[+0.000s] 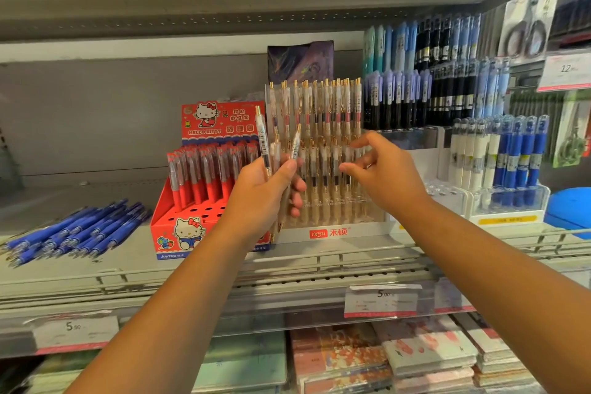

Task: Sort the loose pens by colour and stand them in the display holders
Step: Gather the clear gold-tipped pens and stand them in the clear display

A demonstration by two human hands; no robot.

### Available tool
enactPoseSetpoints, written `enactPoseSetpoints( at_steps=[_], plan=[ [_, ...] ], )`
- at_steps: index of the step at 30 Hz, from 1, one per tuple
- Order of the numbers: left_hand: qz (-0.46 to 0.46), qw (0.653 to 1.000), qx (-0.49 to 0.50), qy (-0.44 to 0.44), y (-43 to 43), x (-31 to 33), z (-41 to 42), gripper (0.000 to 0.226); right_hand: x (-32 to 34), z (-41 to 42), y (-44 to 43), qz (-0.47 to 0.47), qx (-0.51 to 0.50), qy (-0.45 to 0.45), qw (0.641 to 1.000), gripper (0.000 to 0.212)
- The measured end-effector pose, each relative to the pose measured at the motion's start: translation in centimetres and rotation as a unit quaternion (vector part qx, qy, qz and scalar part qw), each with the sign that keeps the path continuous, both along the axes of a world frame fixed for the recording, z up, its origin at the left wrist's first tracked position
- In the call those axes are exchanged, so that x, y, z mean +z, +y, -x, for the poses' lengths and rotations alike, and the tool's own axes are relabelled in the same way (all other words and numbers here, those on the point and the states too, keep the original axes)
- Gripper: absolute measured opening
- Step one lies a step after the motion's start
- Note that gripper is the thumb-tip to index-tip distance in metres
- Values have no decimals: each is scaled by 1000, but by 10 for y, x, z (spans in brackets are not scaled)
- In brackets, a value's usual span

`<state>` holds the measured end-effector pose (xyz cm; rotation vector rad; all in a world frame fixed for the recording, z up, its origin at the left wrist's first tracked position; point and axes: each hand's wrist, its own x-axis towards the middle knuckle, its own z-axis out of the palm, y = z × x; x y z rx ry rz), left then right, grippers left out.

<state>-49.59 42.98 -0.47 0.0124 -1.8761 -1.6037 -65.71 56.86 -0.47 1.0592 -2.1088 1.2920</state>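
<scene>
My left hand [267, 193] grips a few clear pens with gold clips [263, 141], held upright in front of the clear tiered holder [332, 227] full of the same gold-clipped pens [319, 112]. My right hand [383, 174] hovers at the holder's front rows, fingers loosely spread and holding nothing. A pile of loose blue pens [80, 232] lies on the shelf at the left. The red Hello Kitty display box [179, 227] holds red pens [208, 169] in its back rows; its front holes are bare.
At the right, a clear holder [508, 205] stands with white and blue pens. Dark and light-blue pens fill racks behind it. A wire rail [351, 262] edges the shelf front, with price tags below. Notebooks are stacked on the lower shelf.
</scene>
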Motion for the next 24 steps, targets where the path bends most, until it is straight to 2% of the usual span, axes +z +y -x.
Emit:
enactPoseSetpoints(
  at_steps=[2, 4, 7, 10, 15, 20, 24],
  plan=[
    [-1, 1000, -10, 8, 1, 1, -1, 21, 2, -3, 1, 14, -30, 30, 999, 27],
    [-3, 1000, -20, 14, 2, 1, -2, 22, 4, -8, 3, 73, -33, 85, 993, 24],
    [-9, 999, -31, 18, 3, 0, -2, 22, 8, -22, 3, 154, 70, 131, 977, 21],
    [5, 999, -38, 11, 2, -1, -1, 22, 7, -36, -2, 120, 175, 82, 974, 28],
    [25, 998, -58, -15, 1, -3, 2, 20, 6, -45, -12, 116, 268, -40, 956, 46],
    [7, 997, -68, -30, 0, -5, 3, 20, 7, -42, -12, 168, 283, -100, 939, 34],
    [16, 999, -35, -16, -2, -5, 4, 19, 7, -37, -9, 222, 281, -134, 924, 31]
  ],
)
